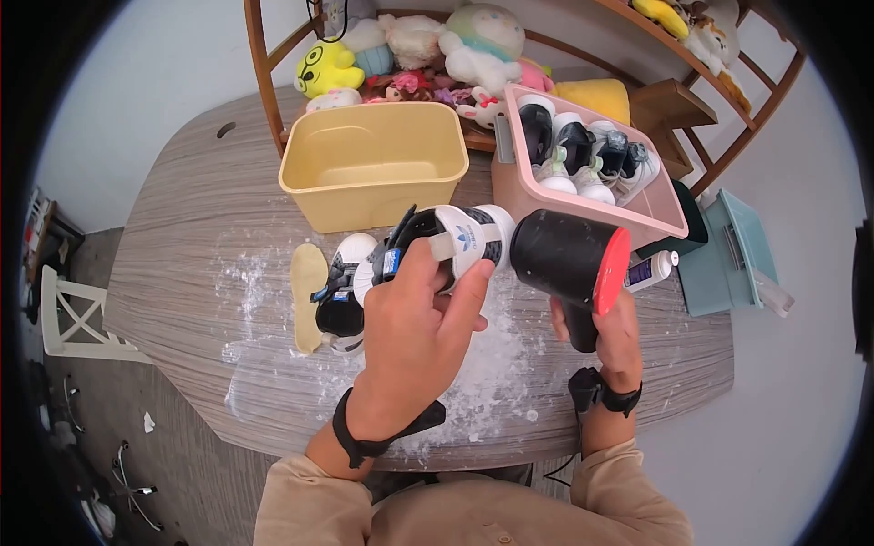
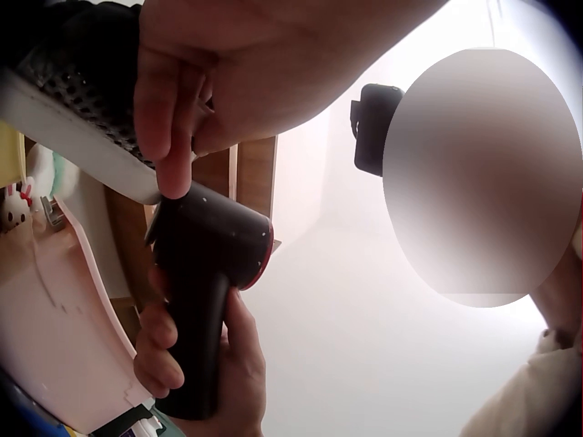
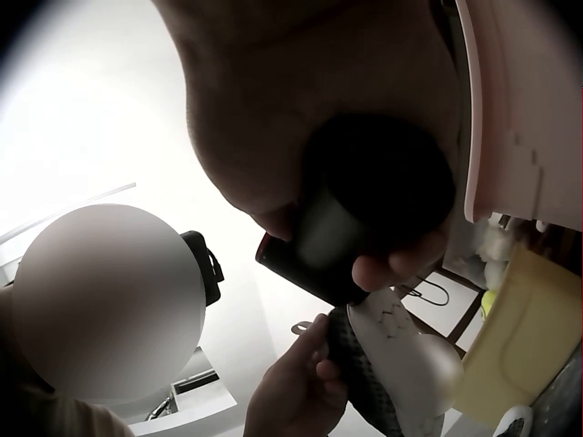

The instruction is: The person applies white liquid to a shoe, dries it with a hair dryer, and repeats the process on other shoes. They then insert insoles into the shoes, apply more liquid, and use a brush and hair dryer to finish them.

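My left hand [image 1: 414, 314] grips a black and white sneaker [image 1: 469, 238] by its heel end, thumb on the white heel patch with a blue logo. A black hair dryer [image 1: 557, 255] with a red rear end is held by its handle in my right hand [image 1: 619, 341]. Its barrel front sits right by the sneaker; in the left wrist view the dryer [image 2: 214, 237] is close under the white sole [image 2: 77, 137]. On the table left of my left hand lies a matching sneaker [image 1: 341, 314], beside a beige insole [image 1: 307, 300].
White powder [image 1: 492, 364] is scattered over the wooden table. Behind stand a yellow bin [image 1: 373, 205] and a pink bin [image 1: 637, 214] holding several shoes. A white bottle [image 1: 651, 271] lies at the right, near a teal bin [image 1: 719, 273]. Plush toys [image 1: 482, 45] fill the shelf.
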`<action>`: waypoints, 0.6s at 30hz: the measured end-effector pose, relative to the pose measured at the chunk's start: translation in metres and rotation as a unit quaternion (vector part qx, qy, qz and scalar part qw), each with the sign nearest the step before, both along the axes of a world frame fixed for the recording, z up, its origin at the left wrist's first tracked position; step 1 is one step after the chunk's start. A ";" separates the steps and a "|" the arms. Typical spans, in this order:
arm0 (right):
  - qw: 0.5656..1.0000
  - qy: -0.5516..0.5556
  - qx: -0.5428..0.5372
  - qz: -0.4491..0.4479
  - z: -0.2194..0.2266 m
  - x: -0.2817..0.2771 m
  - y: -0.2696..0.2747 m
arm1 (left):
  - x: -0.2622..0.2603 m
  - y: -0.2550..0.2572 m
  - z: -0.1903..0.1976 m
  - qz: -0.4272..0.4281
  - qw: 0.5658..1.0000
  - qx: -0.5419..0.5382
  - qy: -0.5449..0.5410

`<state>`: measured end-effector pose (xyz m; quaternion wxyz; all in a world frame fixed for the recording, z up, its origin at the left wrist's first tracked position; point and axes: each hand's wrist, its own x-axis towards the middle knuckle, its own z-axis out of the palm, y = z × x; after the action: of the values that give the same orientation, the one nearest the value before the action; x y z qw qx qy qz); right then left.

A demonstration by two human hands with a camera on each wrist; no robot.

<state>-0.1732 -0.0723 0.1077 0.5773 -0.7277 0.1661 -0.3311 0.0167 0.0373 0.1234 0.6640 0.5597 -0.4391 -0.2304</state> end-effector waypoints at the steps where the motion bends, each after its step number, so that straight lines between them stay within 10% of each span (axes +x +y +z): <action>1: 1.000 -0.009 0.010 -0.008 0.000 0.001 0.002 | 0.000 0.000 -0.001 -0.003 1.000 -0.001 -0.010; 18: 0.998 0.034 0.050 0.010 0.008 -0.001 0.004 | 0.005 0.000 0.000 0.018 1.000 0.004 -0.008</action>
<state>-0.1745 -0.0679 0.1157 0.6101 -0.7104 0.1948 -0.2918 0.0215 0.0377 0.1235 0.6624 0.5718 -0.4333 -0.2156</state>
